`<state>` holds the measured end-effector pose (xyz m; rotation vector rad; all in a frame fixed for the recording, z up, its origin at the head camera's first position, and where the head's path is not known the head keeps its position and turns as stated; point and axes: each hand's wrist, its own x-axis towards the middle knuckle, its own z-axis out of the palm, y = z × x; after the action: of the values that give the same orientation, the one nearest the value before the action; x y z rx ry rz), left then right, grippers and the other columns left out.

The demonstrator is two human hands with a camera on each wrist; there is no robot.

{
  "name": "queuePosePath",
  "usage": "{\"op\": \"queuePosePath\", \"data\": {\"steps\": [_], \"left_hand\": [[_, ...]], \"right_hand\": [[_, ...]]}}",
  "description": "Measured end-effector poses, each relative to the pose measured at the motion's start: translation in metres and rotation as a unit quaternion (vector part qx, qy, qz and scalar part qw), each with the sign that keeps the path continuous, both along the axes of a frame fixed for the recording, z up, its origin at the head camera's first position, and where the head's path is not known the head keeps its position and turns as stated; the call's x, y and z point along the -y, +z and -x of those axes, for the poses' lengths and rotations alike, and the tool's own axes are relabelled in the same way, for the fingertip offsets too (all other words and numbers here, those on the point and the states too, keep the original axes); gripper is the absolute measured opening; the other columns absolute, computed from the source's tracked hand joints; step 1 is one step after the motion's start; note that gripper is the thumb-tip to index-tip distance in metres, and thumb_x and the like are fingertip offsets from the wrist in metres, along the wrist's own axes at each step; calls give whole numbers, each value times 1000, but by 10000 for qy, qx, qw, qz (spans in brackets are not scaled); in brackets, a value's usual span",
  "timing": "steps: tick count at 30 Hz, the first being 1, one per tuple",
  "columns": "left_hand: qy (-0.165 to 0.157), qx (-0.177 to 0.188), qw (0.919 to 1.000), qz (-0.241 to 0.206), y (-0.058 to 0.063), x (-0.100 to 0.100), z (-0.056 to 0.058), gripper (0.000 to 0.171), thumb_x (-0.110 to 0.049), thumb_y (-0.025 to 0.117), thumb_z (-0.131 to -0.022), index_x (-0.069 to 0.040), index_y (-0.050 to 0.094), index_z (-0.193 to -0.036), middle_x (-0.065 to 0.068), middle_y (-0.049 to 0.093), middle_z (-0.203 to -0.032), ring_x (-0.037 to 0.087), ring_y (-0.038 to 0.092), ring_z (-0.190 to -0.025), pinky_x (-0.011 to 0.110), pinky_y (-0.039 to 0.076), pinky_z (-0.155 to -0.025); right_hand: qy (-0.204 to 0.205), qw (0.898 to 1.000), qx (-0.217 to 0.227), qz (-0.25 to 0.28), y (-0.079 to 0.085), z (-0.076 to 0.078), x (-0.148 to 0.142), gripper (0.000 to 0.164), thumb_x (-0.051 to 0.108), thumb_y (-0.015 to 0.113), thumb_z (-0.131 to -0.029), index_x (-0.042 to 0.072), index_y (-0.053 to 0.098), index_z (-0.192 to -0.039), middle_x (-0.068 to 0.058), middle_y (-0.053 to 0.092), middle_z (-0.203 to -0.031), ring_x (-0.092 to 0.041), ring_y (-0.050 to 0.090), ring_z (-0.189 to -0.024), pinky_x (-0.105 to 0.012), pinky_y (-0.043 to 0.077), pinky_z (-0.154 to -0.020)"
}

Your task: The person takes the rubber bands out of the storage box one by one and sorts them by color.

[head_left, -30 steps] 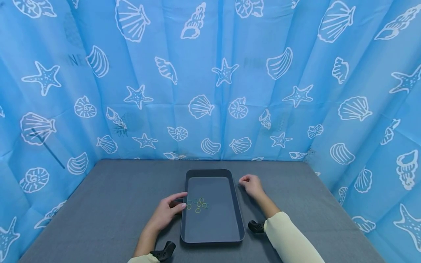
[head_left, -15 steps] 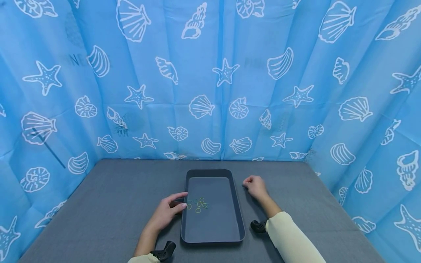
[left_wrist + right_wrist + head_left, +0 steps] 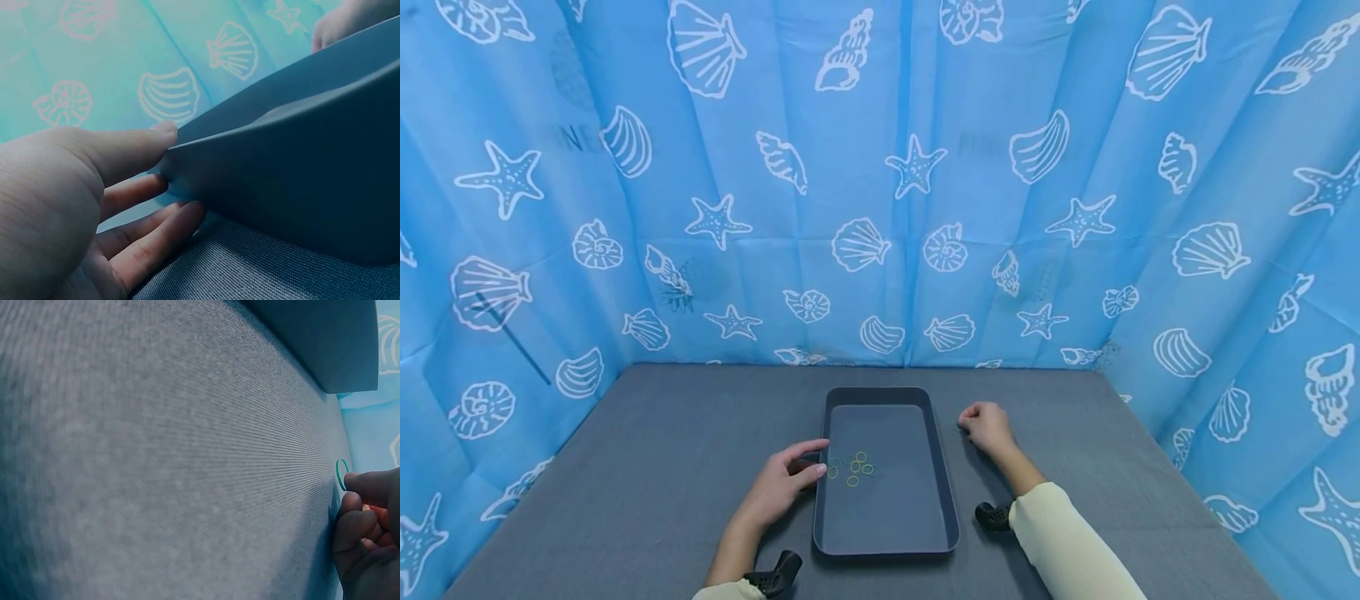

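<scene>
A dark grey rectangular tray (image 3: 887, 521) lies on the cloth-covered table. My left hand (image 3: 778, 485) holds its left side, with the thumb at the rim and the other fingers against the outer wall (image 3: 281, 187). Several thin yellow and green rings (image 3: 852, 481) lie loosely grouped on the left half of the tray floor. To the right of the tray, my right hand (image 3: 988, 427) is low over the table. Between thumb and forefinger it pinches a thin green ring (image 3: 342, 474), seen nearly edge-on in the right wrist view.
Grey cloth (image 3: 700, 417) covers the table on both sides of the tray. A blue curtain (image 3: 880, 275) with white shell prints hangs behind and along the sides. Each wrist wears a black camera (image 3: 994, 517).
My right hand has moved slightly to the right, away from the tray's rim. The left hand, the tray and the rings in it have stayed in place.
</scene>
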<state>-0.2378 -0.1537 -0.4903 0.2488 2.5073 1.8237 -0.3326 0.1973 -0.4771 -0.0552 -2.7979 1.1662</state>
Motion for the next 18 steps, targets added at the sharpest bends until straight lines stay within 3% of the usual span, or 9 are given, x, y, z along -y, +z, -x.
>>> {"op": "queuePosePath", "data": {"steps": [18], "left_hand": [[-65, -8, 10000, -57, -3, 1, 1, 40, -21, 66, -94, -12, 60, -133, 13, 53, -137, 27, 59, -109, 47, 48, -91]], "right_hand": [[-202, 9997, -166, -23, 5, 2, -7, 7, 4, 67, -90, -2, 70, -86, -8, 66, -79, -20, 57, -69, -32, 45, -60]]}}
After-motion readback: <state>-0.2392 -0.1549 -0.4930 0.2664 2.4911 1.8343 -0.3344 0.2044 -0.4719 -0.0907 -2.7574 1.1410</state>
